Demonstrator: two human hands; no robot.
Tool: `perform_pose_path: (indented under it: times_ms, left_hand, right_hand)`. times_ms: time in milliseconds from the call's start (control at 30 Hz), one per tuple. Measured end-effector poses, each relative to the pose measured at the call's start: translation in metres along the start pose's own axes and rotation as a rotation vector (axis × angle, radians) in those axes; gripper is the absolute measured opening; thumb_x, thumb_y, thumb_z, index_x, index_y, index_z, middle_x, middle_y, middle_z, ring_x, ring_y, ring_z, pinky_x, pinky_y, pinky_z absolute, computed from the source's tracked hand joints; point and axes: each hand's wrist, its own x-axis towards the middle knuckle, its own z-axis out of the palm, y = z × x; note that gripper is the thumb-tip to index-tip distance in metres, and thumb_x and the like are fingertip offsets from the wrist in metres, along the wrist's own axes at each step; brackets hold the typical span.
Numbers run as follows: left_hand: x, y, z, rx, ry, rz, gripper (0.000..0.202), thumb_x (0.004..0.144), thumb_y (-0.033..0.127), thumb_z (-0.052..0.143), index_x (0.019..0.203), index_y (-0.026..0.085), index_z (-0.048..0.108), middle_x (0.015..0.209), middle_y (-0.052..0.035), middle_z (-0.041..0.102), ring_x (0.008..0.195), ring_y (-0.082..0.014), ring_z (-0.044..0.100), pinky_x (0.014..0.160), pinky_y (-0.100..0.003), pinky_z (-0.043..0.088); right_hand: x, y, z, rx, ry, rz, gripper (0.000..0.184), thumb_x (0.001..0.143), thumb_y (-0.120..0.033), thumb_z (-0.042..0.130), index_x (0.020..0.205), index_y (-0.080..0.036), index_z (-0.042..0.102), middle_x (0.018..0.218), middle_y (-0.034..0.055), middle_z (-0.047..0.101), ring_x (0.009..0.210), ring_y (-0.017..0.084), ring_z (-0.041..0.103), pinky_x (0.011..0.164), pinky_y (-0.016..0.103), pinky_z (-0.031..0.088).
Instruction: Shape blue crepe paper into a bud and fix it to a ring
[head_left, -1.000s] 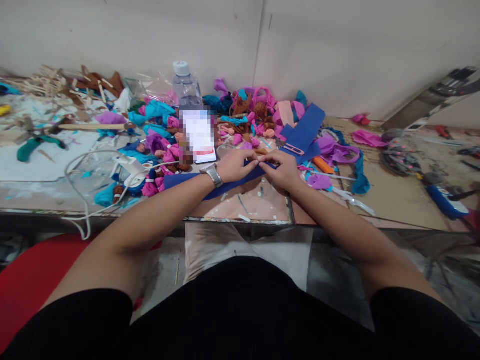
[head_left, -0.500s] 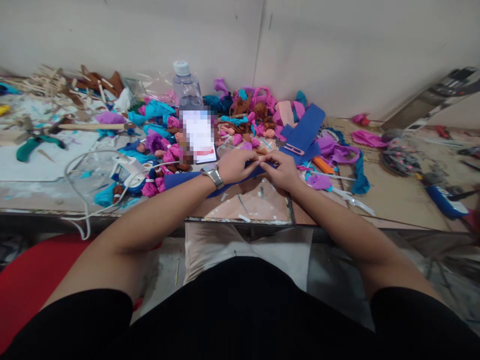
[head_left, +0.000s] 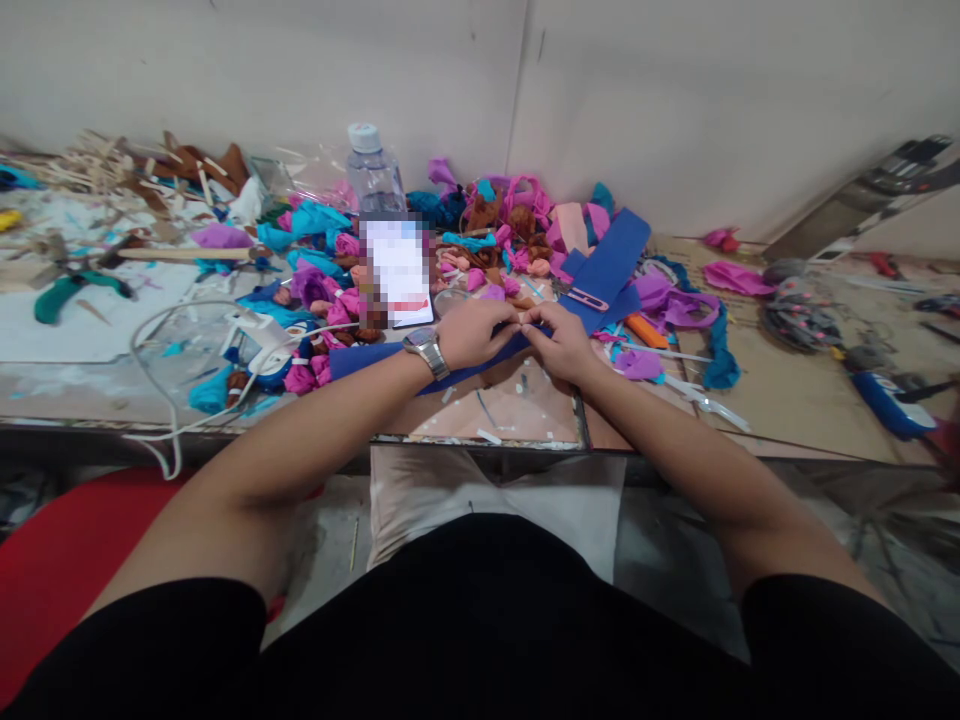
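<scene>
My left hand (head_left: pixel 474 333), with a metal watch (head_left: pixel 427 352) on its wrist, and my right hand (head_left: pixel 561 341) meet fingertip to fingertip over the table's middle. Both pinch the upper edge of a long dark blue paper strip (head_left: pixel 360 360) that runs left from under my hands and lies on the table. Fingers of both hands are curled closed on the strip. A pile of pink, purple and teal paper flowers and scraps (head_left: pixel 330 290) lies just behind my hands.
A plastic water bottle (head_left: pixel 373 175) stands at the back by the wall, a phone (head_left: pixel 399 272) leaning before it. A glue gun with white cord (head_left: pixel 259 345) lies left, green-handled pliers (head_left: pixel 64 292) farther left. Blue paper sheets (head_left: pixel 611 260), an orange cutter (head_left: pixel 645 330) lie right.
Both hands have stayed nearly in place, with the fingertips shifting slightly along the blue strip's edge.
</scene>
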Motion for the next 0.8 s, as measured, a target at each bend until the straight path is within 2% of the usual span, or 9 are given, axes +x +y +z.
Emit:
perform_pose_path:
  times_ms: [300,567,800]
  left_hand:
    - [0.0001,-0.0008,0.0012,0.007,-0.021,0.048,0.032,0.104,0.037,0.05,0.105,0.019,0.075,0.103,-0.011,0.079,0.096,-0.0276,0.071,0.08,-0.039,0.045]
    - [0.0001,-0.0072,0.0033,0.05,-0.018,0.021,0.029,0.104,0.035,0.052,0.104,0.018,0.075,0.103,-0.0107,0.08,0.095,-0.0274,0.073,0.079,-0.038,0.046]
    - [0.0003,-0.0023,0.0018,0.008,-0.04,0.025,0.028,0.1,0.032,0.053,0.106,0.018,0.076,0.104,-0.0099,0.081,0.096,-0.0267,0.073,0.083,-0.038,0.048]
  right_hand:
    - [0.0001,0.0014,0.0015,-0.028,-0.057,0.013,0.013,0.095,-0.032,0.057,0.092,-0.023,0.065,0.095,0.0066,0.073,0.095,0.026,0.065,0.09,0.04,0.049]
    - [0.0002,0.0031,-0.0001,0.042,-0.036,0.068,0.019,0.092,-0.04,0.066,0.093,-0.022,0.072,0.098,0.0068,0.078,0.09,0.025,0.068,0.086,0.039,0.052]
    - [0.0009,0.0005,0.0009,-0.015,-0.074,0.06,0.017,0.093,-0.035,0.059,0.093,-0.021,0.069,0.096,0.0084,0.075,0.093,0.026,0.067,0.088,0.04,0.05]
